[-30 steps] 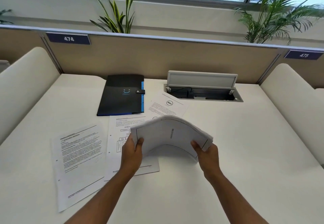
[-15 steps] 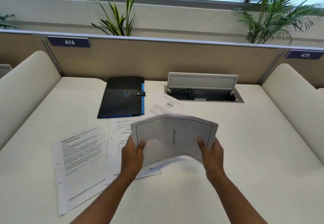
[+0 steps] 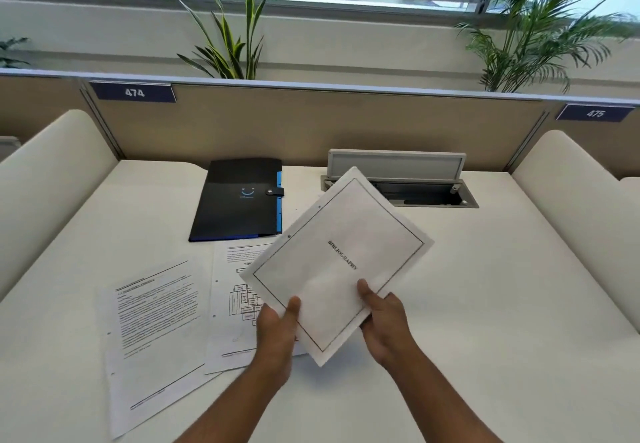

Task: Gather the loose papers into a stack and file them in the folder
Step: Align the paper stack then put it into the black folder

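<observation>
Head view, centre of the frame: the left hand and the right hand both grasp a held stack of papers by its lower edges, thumbs on top, fingers beneath. The stack is raised above the white desk, turned at an angle, its top page bordered and printed "BIBLIOGRAPHY". Under and to the left of it a diagram sheet lies flat on the desk, partly covered by the stack and the left hand. Further left, a text sheet lies flat, its right edge meeting the diagram sheet. Above these, toward the upper middle, the black folder rests closed on the desk, blue tabs along its right side. To the right of the folder an open cable hatch sits in the desk.
</observation>
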The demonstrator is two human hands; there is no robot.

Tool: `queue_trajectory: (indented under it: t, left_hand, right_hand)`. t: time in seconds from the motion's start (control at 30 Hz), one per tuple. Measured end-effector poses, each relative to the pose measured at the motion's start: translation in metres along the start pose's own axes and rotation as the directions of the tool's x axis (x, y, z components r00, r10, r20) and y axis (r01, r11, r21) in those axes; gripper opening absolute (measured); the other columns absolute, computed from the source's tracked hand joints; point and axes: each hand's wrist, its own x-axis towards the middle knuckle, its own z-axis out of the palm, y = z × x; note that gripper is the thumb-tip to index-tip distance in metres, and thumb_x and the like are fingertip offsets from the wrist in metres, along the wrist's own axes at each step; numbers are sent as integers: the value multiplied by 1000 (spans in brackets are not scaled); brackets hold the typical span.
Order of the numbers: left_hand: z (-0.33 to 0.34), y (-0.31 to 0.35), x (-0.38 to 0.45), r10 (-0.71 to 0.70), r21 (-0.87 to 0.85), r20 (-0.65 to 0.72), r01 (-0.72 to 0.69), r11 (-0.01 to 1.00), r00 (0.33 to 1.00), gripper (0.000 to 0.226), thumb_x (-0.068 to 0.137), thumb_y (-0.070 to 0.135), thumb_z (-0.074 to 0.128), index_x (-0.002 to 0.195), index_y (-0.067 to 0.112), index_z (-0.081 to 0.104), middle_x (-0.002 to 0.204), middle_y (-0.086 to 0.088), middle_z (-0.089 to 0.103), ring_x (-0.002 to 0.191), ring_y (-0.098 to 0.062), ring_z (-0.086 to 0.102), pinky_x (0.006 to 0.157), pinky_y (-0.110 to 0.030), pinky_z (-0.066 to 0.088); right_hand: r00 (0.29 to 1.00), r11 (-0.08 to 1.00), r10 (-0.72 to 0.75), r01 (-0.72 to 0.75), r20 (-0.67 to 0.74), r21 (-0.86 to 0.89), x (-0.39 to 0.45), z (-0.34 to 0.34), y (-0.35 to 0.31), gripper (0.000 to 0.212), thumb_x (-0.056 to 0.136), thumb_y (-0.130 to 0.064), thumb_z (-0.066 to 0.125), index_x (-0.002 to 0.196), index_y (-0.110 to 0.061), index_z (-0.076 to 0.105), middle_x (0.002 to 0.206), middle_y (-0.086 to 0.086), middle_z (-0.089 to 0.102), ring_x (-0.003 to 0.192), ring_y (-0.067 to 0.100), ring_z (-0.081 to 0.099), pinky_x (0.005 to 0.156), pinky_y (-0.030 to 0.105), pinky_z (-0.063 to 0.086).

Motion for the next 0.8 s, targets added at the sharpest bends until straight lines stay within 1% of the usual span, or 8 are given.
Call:
queue_trajectory:
  t: [0.1,0.23,0.33,0.43,0.5,0.6,0.7,0.8]
  left_hand:
    - [-4,4,0,0,-33,13,0,999,1000,52,84,25,72,130,19,49,116,-2,71,102,-24,69,88,-45,55]
    - [-4,31,11,19,146,-183,8,989,983,87,84,32,74,149,31,16,154,-5,37,134,-26,43,104,-41,39]
    - [6,51,10,265,350,-11,-244,904,964,68,85,49,61,145,36,31,149,9,42,129,-14,46,90,-29,50]
    - [14,60,6,396,297,130,-417,859,909,24,92,46,48,115,39,55,111,19,66,103,-16,65,70,-20,59]
    - [18,64,-2,483,248,142,-504,827,864,16,97,42,45,108,37,56,102,16,67,98,-15,66,73,-29,62]
    - [20,55,-10,558,198,190,-588,784,808,20,99,39,45,116,37,54,108,14,66,103,-14,64,74,-23,58]
    - [11,26,-8,502,276,225,-549,789,835,23,98,37,44,121,35,50,117,12,63,109,-12,61,82,-31,60]
    - [0,-7,-4,423,426,248,-490,761,872,32,100,23,44,130,13,48,132,-4,58,123,-19,55,101,-37,51]
  right_hand:
    - [973,964,-231,228,-2,-134,3,2,-17,42,76,-14,80,117,-8,72,113,10,80,105,26,76,84,35,62]
    - [925,801,-366,369,102,-471,7,-14,-40,13,89,-13,79,101,-15,77,99,0,82,95,23,78,79,31,62]
    - [906,718,-380,417,188,-557,2,-14,-45,7,92,-11,77,92,-17,78,92,0,82,89,22,77,78,35,61]
    - [882,695,-424,462,205,-551,-5,-9,-45,7,91,-12,77,87,-18,77,89,1,81,86,21,75,72,27,61]
    - [866,726,-462,494,193,-479,-11,-6,-48,2,88,-18,80,88,-19,78,91,2,81,86,20,76,72,28,62]
    - [847,751,-488,530,210,-394,-20,-8,-51,12,83,-25,85,93,-27,79,93,0,81,85,12,75,72,26,62]
    - [903,769,-398,424,162,-477,-16,-22,-34,16,82,-25,87,96,-25,79,95,1,81,87,15,76,79,38,64]
    - [952,776,-284,296,110,-557,-8,-39,-7,19,88,-17,82,104,-23,76,101,-5,82,94,13,77,91,44,62]
